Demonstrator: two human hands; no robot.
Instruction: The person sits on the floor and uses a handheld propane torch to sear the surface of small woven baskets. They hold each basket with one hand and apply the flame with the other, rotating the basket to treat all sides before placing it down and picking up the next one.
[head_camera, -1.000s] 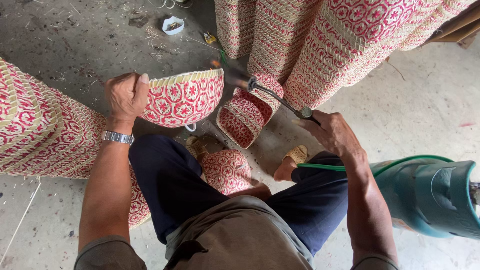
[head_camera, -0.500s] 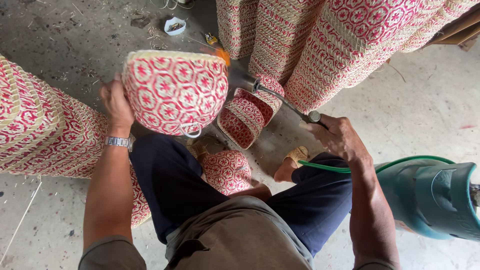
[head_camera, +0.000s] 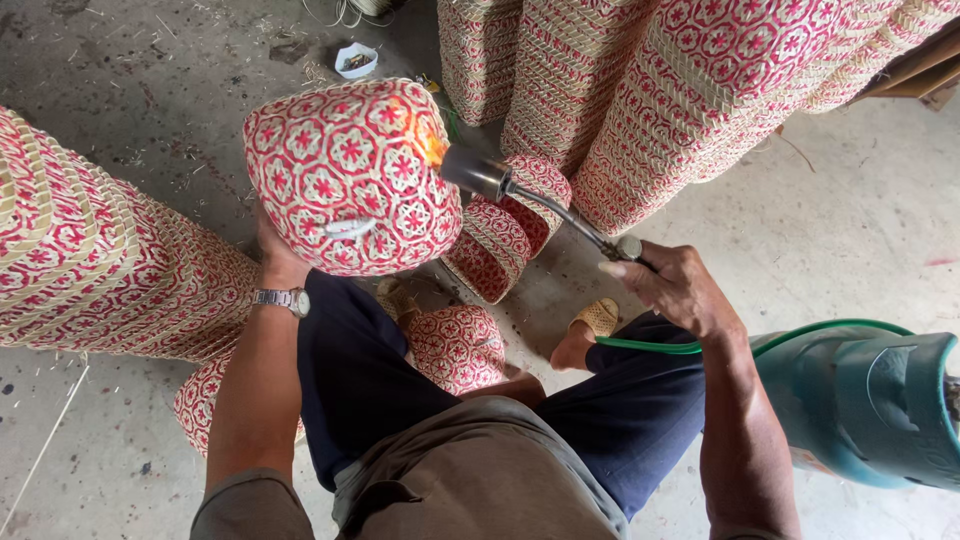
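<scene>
While the left hand (head_camera: 268, 250) grips the underside of a rounded woven basket in red and cream flower pattern (head_camera: 350, 175), holding it up over the knees above the concrete floor (head_camera: 150, 90), the right hand (head_camera: 672, 285) is closed around the handle of a metal gas torch (head_camera: 530, 195). The torch's nozzle touches the basket's right side, where a small orange flame (head_camera: 432, 148) shows, and a green hose (head_camera: 800, 335) runs from the hand to a teal gas cylinder (head_camera: 870, 405) at the right edge.

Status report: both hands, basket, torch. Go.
Left hand under the woven basket, holding it up. Right hand grips gas torch, flame on basket's side. Green hose trails to cylinder. Nothing between nozzle and basket.
</scene>
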